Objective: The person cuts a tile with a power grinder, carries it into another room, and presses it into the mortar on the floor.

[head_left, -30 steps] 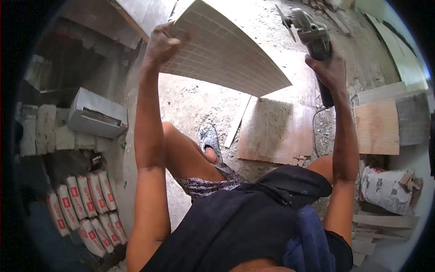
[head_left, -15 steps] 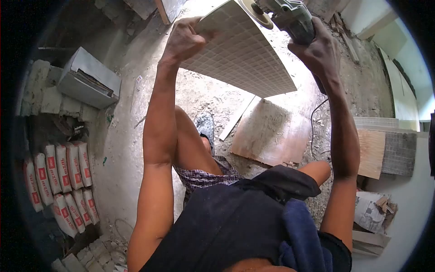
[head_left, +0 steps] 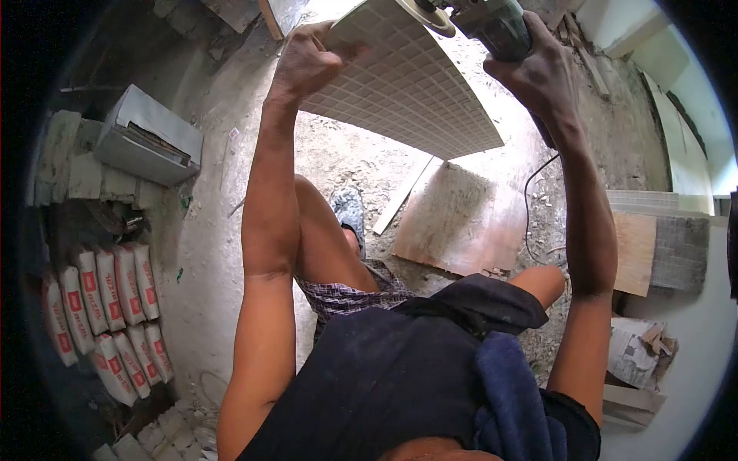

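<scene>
My left hand (head_left: pixel 307 67) is closed on the left edge of a large tile (head_left: pixel 407 88), held up in front of me with its ridged, grid-patterned back facing me. At the top of the view, my right hand (head_left: pixel 544 75) wraps around an angle grinder (head_left: pixel 498 31). The grinder's pale round disc (head_left: pixel 432 19) overlaps the upper right edge of the tile. A dark cord (head_left: pixel 527 201) trails down from the grinder to the floor.
A wooden board (head_left: pixel 461 223) and a pale strip (head_left: pixel 401 201) lie on the dusty floor. Red-and-white bags (head_left: pixel 100 296) are stacked at left, below a battered box (head_left: pixel 150 131). Boards and tiles (head_left: pixel 680 253) lean at right, above a torn sack (head_left: pixel 634 353).
The tile's upper part and both hands have shifted slightly up and left, the grinder with them. The grips on the tile and the grinder stay the same.
</scene>
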Motion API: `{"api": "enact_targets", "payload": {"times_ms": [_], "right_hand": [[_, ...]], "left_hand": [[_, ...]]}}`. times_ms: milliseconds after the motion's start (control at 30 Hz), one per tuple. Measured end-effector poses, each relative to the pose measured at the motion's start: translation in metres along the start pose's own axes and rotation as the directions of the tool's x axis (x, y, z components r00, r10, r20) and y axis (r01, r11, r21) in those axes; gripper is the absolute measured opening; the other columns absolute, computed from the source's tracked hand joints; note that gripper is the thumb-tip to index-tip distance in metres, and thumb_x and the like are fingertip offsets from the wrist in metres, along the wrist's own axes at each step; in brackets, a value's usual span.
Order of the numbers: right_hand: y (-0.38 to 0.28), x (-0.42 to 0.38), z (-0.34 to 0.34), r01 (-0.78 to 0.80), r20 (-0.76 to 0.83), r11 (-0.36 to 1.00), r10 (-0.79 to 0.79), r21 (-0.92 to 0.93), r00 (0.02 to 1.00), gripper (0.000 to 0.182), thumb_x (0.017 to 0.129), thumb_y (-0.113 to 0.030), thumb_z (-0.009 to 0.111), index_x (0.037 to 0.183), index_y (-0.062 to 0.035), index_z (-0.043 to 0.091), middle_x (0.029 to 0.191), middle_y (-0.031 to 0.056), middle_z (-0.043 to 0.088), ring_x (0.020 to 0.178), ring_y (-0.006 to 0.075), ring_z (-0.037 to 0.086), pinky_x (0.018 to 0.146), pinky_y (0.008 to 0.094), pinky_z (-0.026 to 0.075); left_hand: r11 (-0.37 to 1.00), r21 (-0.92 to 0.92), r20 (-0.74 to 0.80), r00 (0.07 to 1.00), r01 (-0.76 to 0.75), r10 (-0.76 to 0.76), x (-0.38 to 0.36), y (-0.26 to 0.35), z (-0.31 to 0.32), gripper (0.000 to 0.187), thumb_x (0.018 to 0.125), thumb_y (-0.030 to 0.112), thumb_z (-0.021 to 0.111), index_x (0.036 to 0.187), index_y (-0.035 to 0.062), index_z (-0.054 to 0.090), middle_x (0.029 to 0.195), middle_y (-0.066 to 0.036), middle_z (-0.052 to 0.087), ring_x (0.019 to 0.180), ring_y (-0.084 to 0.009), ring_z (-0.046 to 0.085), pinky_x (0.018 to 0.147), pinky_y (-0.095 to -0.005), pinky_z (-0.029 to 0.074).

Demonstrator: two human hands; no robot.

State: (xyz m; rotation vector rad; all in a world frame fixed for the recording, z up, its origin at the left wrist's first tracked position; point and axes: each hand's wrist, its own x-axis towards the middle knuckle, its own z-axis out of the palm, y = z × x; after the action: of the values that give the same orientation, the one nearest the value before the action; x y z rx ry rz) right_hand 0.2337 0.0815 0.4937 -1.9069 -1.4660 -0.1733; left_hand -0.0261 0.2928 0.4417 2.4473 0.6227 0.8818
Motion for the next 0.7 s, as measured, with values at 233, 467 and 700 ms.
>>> {"api": "enact_targets", "payload": {"times_ms": [233,467,700], "right_hand": [[-0.016,0.001,-0.010,-0.076,-0.002,0.990,0.077,0.122,0.997,0.044,0.063,-0.017,0.075,0.102,-0.0032,0.062,0.089,0.0179,0.069,0.085,0.0328,0.069,0.075,0.0417,0.054],[-0.018,-0.009,-0.013,-0.248,0.081,0.968,0.244,0.047,0.966,0.040,0.062,-0.012,0.075,0.098,-0.0047,0.060,0.088,0.0168,0.068,0.084,0.0324,0.067,0.074,0.0414,0.052],[0.003,-0.019,-0.005,-0.251,0.075,0.968,0.252,-0.024,0.965,0.041,0.063,-0.014,0.075,0.100,-0.0069,0.061,0.090,0.0181,0.069,0.086,0.0371,0.069,0.074,0.0444,0.053]], "left_hand": [[1.000,0.024,0.002,1.000,-0.004,0.004,0.002,0.012,0.001,0.029,0.085,0.019,0.080,0.110,0.0048,0.074,0.093,-0.003,0.076,0.078,-0.0101,0.070,0.071,-0.0295,0.058],[1.000,-0.008,-0.002,1.000,0.013,-0.013,-0.001,0.018,-0.003,0.035,0.082,0.025,0.081,0.109,0.0043,0.074,0.087,-0.006,0.076,0.073,-0.0127,0.070,0.068,-0.0308,0.056],[0.994,-0.050,-0.061,0.993,-0.101,0.098,0.000,0.007,0.000,0.033,0.083,0.027,0.079,0.106,0.0043,0.074,0.078,-0.007,0.075,0.065,-0.0117,0.069,0.060,-0.0296,0.055]]}}
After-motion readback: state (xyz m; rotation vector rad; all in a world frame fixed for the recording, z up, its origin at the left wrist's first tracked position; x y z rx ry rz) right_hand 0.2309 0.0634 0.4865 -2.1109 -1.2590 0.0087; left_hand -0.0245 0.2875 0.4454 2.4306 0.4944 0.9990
